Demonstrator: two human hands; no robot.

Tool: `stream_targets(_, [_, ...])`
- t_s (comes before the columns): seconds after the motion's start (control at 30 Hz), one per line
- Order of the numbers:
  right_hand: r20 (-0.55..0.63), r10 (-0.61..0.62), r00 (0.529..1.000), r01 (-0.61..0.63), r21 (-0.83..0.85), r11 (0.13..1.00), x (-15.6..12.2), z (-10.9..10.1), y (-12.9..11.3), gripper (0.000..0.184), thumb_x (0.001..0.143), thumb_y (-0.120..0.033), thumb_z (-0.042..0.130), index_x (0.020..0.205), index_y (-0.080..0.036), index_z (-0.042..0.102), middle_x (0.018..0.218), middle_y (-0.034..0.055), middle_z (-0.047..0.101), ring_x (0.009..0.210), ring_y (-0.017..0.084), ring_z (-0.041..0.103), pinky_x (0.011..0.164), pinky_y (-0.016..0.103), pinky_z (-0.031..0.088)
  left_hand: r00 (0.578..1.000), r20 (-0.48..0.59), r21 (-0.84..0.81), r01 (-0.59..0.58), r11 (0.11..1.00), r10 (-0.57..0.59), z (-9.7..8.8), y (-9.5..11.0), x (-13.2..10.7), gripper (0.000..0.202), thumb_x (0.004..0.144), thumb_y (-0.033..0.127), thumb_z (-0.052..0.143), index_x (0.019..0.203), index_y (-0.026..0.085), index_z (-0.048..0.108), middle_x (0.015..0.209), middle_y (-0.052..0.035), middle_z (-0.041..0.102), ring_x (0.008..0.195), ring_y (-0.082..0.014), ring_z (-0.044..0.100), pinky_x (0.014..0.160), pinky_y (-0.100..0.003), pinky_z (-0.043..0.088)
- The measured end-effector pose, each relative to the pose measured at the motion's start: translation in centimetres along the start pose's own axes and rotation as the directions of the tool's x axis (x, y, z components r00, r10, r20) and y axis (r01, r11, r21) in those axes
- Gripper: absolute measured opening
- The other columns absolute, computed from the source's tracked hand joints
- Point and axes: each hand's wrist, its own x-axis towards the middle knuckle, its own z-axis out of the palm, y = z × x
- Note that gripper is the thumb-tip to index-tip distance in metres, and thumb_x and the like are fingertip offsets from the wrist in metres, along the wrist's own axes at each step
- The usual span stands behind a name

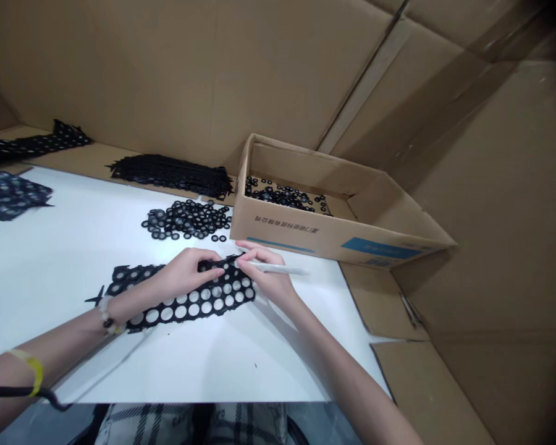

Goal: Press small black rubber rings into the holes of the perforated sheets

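A black perforated rubber sheet (pixel 200 307) lies on the white table in front of me. Its near rows are open holes showing white, while rings still fill spots along its far rows. My left hand (pixel 188 272) grips the sheet's far edge, thumb on top and fingers curled, partly hiding it. In my right hand (pixel 269 278) is a white pen-like tool (pixel 282 269), its tip at the sheet's upper right, close to my left fingertips. Beyond the hands lies a pile of loose black rings (pixel 188 219).
An open cardboard box (pixel 296 232) with loose black rings inside stands at the back right. A stack of black sheets (pixel 171 174) lies along the back, with more black sheets (pixel 12 194) at left. Cardboard walls (pixel 167 74) enclose the table (pixel 176 364).
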Motion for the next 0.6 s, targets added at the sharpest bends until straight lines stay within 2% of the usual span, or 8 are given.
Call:
stream_targets(0.17, [0.08, 0.052, 0.995, -0.055, 0.048, 0.997, -0.05, 0.52, 0.76, 0.011, 0.077, -0.029, 0.063, 0.073, -0.019, 0.066, 0.094, 0.0065, 0.072, 0.089, 0.02, 0.067, 0.086, 0.035, 0.049, 1.0, 0.002, 0.007, -0.007, 1.0, 0.007, 0.35, -0.04, -0.11, 0.022, 0.086, 0.033, 0.05, 0.091, 0.019, 0.066, 0.089, -0.0012, 0.07, 0.082, -0.0193, 0.061, 0.074, -0.026, 0.044])
stream_targets(0.3, [0.074, 0.065, 0.995, -0.068, 0.036, 0.997, -0.18, 0.32, 0.79, 0.012, 0.079, -0.03, 0.062, 0.076, -0.019, 0.066, 0.093, 0.006, 0.072, 0.087, 0.02, 0.067, 0.08, 0.032, 0.05, 1.0, -0.012, 0.031, 0.013, 0.999, -0.013, 0.42, -0.1, -0.07, 0.023, 0.085, 0.035, 0.051, 0.089, 0.019, 0.067, 0.086, -0.0005, 0.071, 0.076, -0.0182, 0.061, 0.069, -0.025, 0.044])
stream_targets(0.4, [0.062, 0.083, 0.995, -0.086, 0.042, 0.995, -0.25, 0.16, 0.71, 0.012, 0.079, -0.031, 0.062, 0.078, -0.018, 0.065, 0.093, 0.0059, 0.072, 0.086, 0.02, 0.067, 0.078, 0.031, 0.051, 0.999, -0.03, 0.03, 0.014, 0.999, -0.013, 0.47, -0.1, -0.05, 0.024, 0.085, 0.036, 0.052, 0.089, 0.019, 0.067, 0.088, -0.0011, 0.071, 0.079, -0.019, 0.062, 0.072, -0.026, 0.044])
stream_targets(0.5, [0.073, 0.075, 0.995, -0.077, 0.026, 0.997, -0.25, 0.08, 0.52, 0.013, 0.079, -0.03, 0.062, 0.077, -0.018, 0.065, 0.094, 0.0064, 0.072, 0.087, 0.02, 0.067, 0.079, 0.032, 0.051, 0.999, -0.046, 0.019, 0.01, 1.0, -0.009, 0.47, -0.04, -0.05, 0.025, 0.084, 0.039, 0.053, 0.088, 0.018, 0.067, 0.09, -0.0025, 0.071, 0.084, -0.0205, 0.062, 0.075, -0.027, 0.045])
stream_targets(0.6, [0.079, 0.062, 0.995, -0.062, 0.004, 0.998, -0.21, 0.07, 0.34, 0.013, 0.078, -0.03, 0.062, 0.075, -0.018, 0.066, 0.094, 0.0065, 0.072, 0.087, 0.02, 0.066, 0.08, 0.032, 0.05, 0.999, -0.049, 0.029, -0.005, 1.0, 0.007, 0.35, 0.15, -0.08, 0.025, 0.086, 0.038, 0.053, 0.083, 0.018, 0.068, 0.084, -0.0023, 0.071, 0.079, -0.0195, 0.062, 0.073, -0.027, 0.044])
